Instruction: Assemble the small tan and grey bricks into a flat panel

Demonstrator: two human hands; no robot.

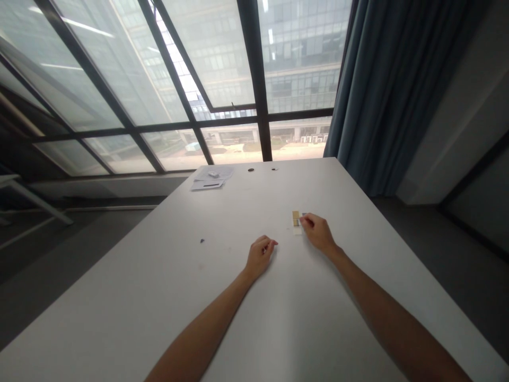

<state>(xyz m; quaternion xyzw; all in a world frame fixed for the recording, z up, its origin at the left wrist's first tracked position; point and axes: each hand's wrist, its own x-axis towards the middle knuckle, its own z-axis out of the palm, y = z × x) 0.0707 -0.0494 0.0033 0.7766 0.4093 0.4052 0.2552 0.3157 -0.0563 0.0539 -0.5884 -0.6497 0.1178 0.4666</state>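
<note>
My right hand (317, 230) is at the right of the table's middle, its thumb and fingers pinched together. Whatever they hold, if anything, is too small to make out. Touching or just beside its fingertips is a tan square piece (295, 214), with a darker greenish piece (296, 223) and a pale piece (297, 231) below it. A greyish bit shows behind the fingers, partly hidden. To the left, my left hand (260, 254) rests on the table with its fingers curled in and nothing visible in them.
The white table (167, 297) stretches toward a large window. Papers (212, 184) with a small white object (213, 174) lie at its far left corner. Two round holes (251, 170) are near the far edge. A small dark bit (202, 241) lies left. A blue curtain (382, 106) hangs right.
</note>
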